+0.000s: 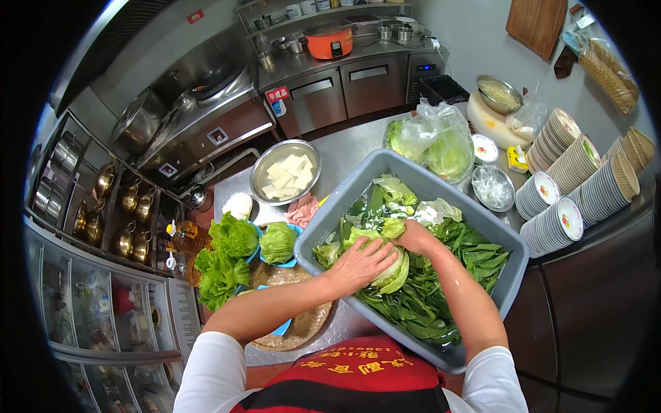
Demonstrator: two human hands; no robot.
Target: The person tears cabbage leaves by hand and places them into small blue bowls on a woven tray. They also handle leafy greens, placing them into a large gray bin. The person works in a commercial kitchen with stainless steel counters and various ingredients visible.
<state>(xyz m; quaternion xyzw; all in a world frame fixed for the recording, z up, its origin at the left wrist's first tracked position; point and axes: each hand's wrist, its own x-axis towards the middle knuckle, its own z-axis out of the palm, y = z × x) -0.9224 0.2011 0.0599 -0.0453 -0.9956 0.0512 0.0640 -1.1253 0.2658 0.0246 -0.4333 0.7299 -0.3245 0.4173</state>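
A head of lettuce sits in a grey plastic tub of water, in front of me. My left hand is spread over the top of this head and holds it, fingers slightly apart. On its far right side, my right hand grips a lettuce leaf; its fingertips are partly hidden. Dark green leafy vegetables fill the near and right parts of the tub. Loose pale lettuce leaves float at the far end.
Left of the tub are a round woven bamboo tray, lettuce in blue baskets, and a steel bowl of pale cut pieces. Bagged lettuce lies behind the tub. Stacks of bowls stand at right, oil bottles at left.
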